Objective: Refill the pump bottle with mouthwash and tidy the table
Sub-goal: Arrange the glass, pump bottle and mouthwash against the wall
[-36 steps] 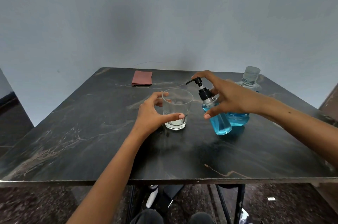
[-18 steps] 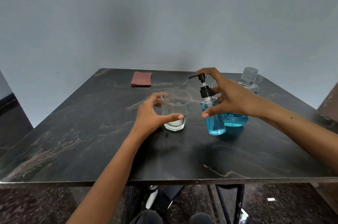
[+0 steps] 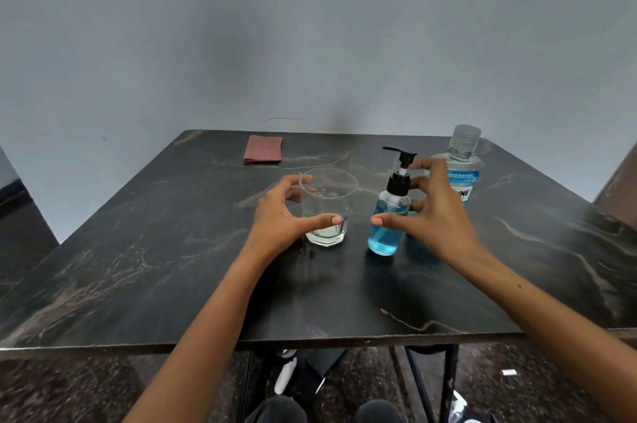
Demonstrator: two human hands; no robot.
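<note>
While cupping glass [image 3: 327, 207], right hand [image 3: 436, 215] splayed.

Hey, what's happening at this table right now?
A person is working at a dark marble table. The left hand is wrapped around a clear glass. The right hand is spread open beside an upright pump bottle of blue liquid, apparently not gripping it. A capped mouthwash bottle stands behind that hand, and a folded reddish cloth lies at the far edge.

The right hand [image 3: 435, 215] hides the lower part and label of the mouthwash bottle [image 3: 462, 167].
</note>
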